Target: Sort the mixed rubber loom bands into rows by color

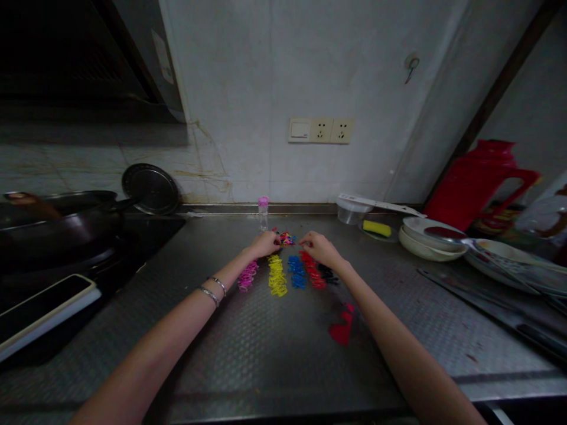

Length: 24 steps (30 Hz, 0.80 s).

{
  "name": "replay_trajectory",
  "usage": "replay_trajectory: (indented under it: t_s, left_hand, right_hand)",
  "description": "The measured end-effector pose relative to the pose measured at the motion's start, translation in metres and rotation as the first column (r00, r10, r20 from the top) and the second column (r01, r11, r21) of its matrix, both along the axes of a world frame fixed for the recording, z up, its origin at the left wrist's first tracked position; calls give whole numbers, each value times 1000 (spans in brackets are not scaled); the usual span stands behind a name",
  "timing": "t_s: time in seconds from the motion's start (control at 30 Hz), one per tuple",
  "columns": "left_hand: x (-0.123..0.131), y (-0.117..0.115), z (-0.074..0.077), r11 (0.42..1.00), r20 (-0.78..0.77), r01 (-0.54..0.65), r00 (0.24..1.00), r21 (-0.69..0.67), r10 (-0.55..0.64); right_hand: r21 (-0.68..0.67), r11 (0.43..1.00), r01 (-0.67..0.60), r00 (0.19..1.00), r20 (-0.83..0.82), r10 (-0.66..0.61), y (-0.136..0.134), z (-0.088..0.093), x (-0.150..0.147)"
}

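Note:
A small mixed-colour pile of rubber bands (287,238) lies on the metal counter between my hands. My left hand (267,242) is at the pile's left edge, fingertips pressed together; whatever they hold is too small to make out. To the right of the pile, my right hand (319,248) is closed in a pinch just above the red bands, its contents unclear. Nearer me, bands lie in colour rows: pink (247,275), yellow (277,276), blue (296,272), red (313,271) and black (328,274), the last partly hidden by my right forearm. A clear bottle with pink cap (263,212) stands behind my left hand.
Red cut-out pieces (342,327) lie beside my right forearm. At left are a wok (62,221) on the stove and a phone (44,313). Rightward are a plastic tub (352,211), a yellow sponge (376,228), stacked bowls (429,251), a knife (487,307) and a red thermos (481,183).

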State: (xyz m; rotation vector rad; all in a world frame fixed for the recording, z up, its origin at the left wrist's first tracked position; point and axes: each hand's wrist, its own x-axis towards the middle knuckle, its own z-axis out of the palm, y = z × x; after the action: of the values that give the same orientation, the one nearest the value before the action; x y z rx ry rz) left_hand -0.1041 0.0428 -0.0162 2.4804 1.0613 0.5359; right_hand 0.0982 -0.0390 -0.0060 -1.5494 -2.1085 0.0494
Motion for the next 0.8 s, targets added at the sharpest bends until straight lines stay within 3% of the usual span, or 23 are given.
replay_trajectory:
  t_s: [0.13, 0.33, 0.8]
  left_hand:
    - [2, 0, -1, 998, -60, -44, 997, 55, 47]
    - [0, 5, -2, 996, -71, -11, 997, 92, 17]
    - [-6, 10, -2, 998, -23, -65, 998, 12, 65]
  right_hand:
    - [-2, 1000, 8, 1000, 14, -8, -1, 1, -1]
    - [-12, 1000, 9, 1000, 19, -9, -2, 2, -1]
    - [-29, 999, 25, 999, 43, -24, -2, 1, 0]
